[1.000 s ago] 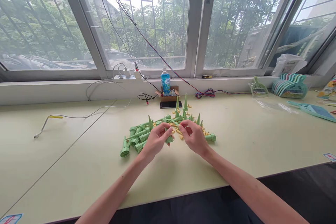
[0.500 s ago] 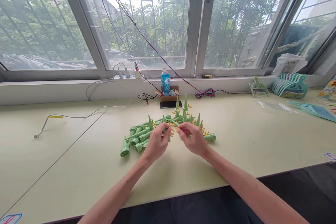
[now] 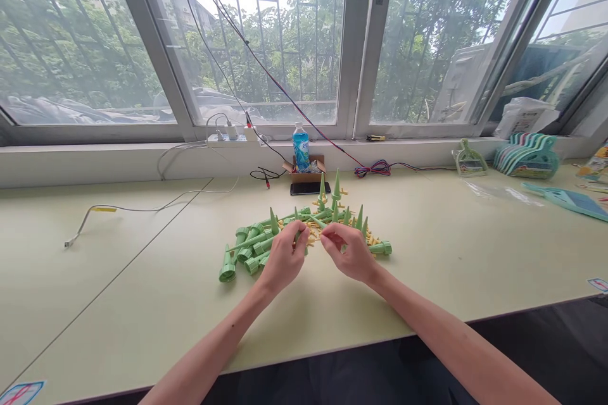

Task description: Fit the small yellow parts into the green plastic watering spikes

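Note:
My left hand is closed in a pinch over the near side of a pile of green plastic watering spikes. A bit of green plastic shows at its fingertips, mostly hidden by the fingers. Facing it, my right hand pinches a small yellow plastic piece between thumb and forefinger. Around both hands lie hollow green spikes with ribbed collars and many small yellow pieces. Several green cones stand point up behind the hands, some with yellow pieces fitted crosswise.
Behind the pile lie a black phone and an open carton with a blue bottle. A coiled cable rests by the wall. At right are small dustpan sets and a teal dustpan. A grey cable crosses the left side.
Both hands stay nearly in place above the pile, their fingers shifting only slightly. The view has moved a touch.

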`<act>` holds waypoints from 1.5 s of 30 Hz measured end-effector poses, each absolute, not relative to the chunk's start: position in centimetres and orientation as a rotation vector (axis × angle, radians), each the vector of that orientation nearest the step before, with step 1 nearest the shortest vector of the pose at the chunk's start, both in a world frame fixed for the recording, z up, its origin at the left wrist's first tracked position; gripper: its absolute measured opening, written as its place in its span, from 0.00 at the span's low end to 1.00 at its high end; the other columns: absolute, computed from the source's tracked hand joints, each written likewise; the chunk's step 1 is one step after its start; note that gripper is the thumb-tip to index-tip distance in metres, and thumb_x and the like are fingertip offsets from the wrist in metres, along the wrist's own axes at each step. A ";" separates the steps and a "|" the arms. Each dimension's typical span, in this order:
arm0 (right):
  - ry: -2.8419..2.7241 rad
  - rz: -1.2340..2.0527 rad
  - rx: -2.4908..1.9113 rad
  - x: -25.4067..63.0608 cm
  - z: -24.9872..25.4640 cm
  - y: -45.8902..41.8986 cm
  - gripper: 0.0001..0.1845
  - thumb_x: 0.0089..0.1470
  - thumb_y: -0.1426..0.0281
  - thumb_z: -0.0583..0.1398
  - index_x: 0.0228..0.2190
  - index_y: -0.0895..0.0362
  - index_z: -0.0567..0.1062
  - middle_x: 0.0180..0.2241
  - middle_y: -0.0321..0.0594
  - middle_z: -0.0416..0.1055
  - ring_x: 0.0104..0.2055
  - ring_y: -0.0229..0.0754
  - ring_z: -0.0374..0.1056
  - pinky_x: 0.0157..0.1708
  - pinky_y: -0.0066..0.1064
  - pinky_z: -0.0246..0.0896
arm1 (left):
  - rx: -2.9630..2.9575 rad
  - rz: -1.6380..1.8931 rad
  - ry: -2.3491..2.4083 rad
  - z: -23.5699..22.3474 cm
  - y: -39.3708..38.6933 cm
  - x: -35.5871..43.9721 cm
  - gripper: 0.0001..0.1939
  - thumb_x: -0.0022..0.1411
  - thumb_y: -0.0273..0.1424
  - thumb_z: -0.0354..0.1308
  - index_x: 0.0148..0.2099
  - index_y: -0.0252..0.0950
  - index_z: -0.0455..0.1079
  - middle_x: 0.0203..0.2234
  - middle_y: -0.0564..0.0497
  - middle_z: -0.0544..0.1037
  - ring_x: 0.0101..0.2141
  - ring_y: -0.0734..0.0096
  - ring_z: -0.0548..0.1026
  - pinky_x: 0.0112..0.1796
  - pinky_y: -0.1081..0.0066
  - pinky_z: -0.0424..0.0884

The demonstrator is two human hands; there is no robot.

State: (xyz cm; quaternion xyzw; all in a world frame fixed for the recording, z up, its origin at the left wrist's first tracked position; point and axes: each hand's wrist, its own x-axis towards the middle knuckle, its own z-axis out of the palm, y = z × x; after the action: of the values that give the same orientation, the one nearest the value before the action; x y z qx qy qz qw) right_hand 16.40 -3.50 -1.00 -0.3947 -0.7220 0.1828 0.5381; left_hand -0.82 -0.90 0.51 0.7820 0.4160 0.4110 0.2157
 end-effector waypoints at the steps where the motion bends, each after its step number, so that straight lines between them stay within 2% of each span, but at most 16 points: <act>1: -1.724 0.437 -0.936 16.4 -1.0 -3.5 0.07 0.60 0.68 0.56 0.31 0.57 0.71 0.25 0.37 0.69 0.24 0.36 0.64 0.23 0.27 0.60 | 2.170 1.141 1.153 0.5 -0.9 -0.8 0.12 0.69 0.36 0.46 0.32 0.38 0.59 0.23 0.56 0.63 0.22 0.75 0.57 0.23 0.74 0.55; 24: -1.750 0.527 -0.916 16.4 -1.4 -3.3 0.08 0.62 0.66 0.57 0.35 0.57 0.74 0.29 0.40 0.74 0.28 0.38 0.70 0.30 0.29 0.67 | 2.276 1.184 1.133 0.3 -0.9 -0.7 0.13 0.70 0.34 0.44 0.31 0.38 0.59 0.24 0.54 0.66 0.24 0.73 0.62 0.25 0.73 0.58; 37: -1.770 0.580 -0.914 16.4 -1.3 -3.3 0.09 0.61 0.64 0.57 0.35 0.57 0.74 0.28 0.38 0.72 0.21 0.33 0.61 0.23 0.27 0.62 | 2.287 1.185 1.132 0.2 -0.9 -0.6 0.13 0.70 0.33 0.44 0.31 0.38 0.59 0.25 0.53 0.67 0.25 0.73 0.62 0.25 0.73 0.58; 45: -1.789 0.579 -0.915 16.4 -1.6 -3.2 0.10 0.60 0.64 0.58 0.37 0.57 0.75 0.30 0.38 0.72 0.21 0.33 0.61 0.23 0.27 0.63 | 2.281 1.186 1.127 0.4 -1.0 -0.6 0.13 0.70 0.33 0.44 0.30 0.38 0.58 0.24 0.53 0.66 0.24 0.73 0.63 0.26 0.73 0.58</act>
State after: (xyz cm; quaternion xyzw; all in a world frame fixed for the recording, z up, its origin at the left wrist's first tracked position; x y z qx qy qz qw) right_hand 16.42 -3.16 -1.60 -0.3784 -0.7402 0.2398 0.5014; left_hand -0.57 -1.05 0.35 0.8013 0.3958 0.4165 0.1665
